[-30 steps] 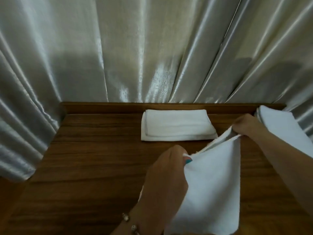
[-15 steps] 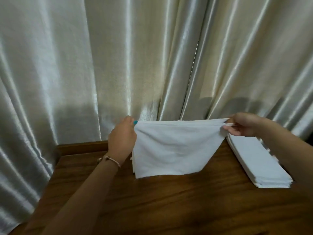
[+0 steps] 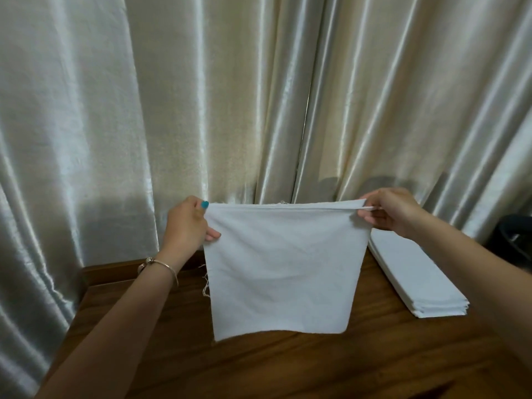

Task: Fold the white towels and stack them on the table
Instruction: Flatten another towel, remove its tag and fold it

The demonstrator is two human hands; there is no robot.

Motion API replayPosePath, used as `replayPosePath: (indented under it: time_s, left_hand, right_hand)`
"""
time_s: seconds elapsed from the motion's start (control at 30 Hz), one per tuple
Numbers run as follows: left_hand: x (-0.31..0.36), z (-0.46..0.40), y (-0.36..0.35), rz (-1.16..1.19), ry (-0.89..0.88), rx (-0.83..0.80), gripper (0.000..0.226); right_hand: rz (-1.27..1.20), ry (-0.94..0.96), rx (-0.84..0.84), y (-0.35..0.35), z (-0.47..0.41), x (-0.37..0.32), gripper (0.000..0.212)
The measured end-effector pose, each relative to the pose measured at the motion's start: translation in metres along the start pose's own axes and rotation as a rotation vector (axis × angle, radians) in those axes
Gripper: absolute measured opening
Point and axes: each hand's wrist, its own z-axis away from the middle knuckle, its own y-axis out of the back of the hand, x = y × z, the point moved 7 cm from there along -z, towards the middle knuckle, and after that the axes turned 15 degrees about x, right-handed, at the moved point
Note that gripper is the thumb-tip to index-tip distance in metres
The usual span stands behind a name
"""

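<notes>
At nine o'clock of centre, left hand (image 3: 188, 223) pinching the upper left corner of a white towel (image 3: 283, 263), thumb over the front edge, fingers behind; bracelet (image 3: 161, 264) on that wrist. Stretched flat between both hands, hanging upright above the tabletop (image 3: 259, 367), lower edge free and apparently clear of the wood, loose threads trailing at its left side. Toward three o'clock, right hand (image 3: 390, 213) closed on the upper right corner, top hem doubled over and gripped between thumb and fingers. Further right, at about four o'clock, stack of white towels (image 3: 417, 279) lying flat on the tabletop near its right edge, just beside the hanging cloth.

Step in hand, by the look of it: opening and squaring one towel in the air before the first fold. Next move probably calls for bringing the two held corners together, or lowering the cloth onto the wood to halve it, keeping edges matched so the frayed side does not skew. No folded pile visible from here; possibly hidden behind the held cloth.

Dark brown wood grain, raised lip along the far edge. Behind, from nine to three o'clock, pale satin curtains (image 3: 201, 96) in heavy pleats. Dark object (image 3: 516, 234) at far right, unclear.
</notes>
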Motion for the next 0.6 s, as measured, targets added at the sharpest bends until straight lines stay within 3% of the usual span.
replayPosePath:
  time_s: [0.23,0.43,0.6]
  left_hand:
    - [-0.012,0.007,-0.01,-0.041,0.068,-0.104,0.023]
    - [-0.022,0.002,-0.012,0.075,0.144,-0.048,0.025]
    - [-0.001,-0.012,-0.01,0.276,0.077,-0.028,0.018]
  right_hand:
    - [-0.085,-0.029,0.011,0.0,0.001,0.016,0.014]
    - [-0.163,-0.023,0.039,-0.012,0.004,0.028,0.015]
    - [-0.128,0.173,0.059,-0.011,0.014,0.01,0.029]
